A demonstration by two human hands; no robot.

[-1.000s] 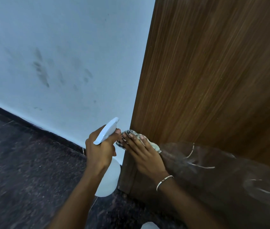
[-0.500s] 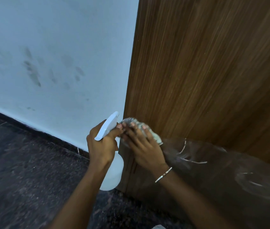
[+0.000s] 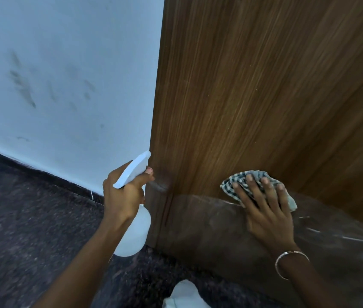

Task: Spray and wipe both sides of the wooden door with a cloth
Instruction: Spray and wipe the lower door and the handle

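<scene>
The wooden door [image 3: 253, 90] fills the right half of the view, its left edge upright near the middle. Clear plastic film [image 3: 209, 223] covers its bottom part. My right hand [image 3: 265, 210] presses a checked cloth [image 3: 240, 181] flat against the door with straight, spread fingers, at the film's top edge. My left hand [image 3: 122, 196] grips a white spray bottle [image 3: 135, 232] by its neck, one finger on the trigger, beside the door's left edge. The nozzle [image 3: 136, 166] points up and to the right, toward the door.
A white wall [image 3: 65, 74] with dark smudges stands left of the door, with a dark skirting strip [image 3: 42, 174] at its foot. The floor [image 3: 20, 230] is dark speckled stone. Something white [image 3: 185, 294] shows at the bottom edge.
My right hand has slid the cloth to the right, away from the door's left edge and the spray bottle. The left hand and bottle have stayed beside the edge.
</scene>
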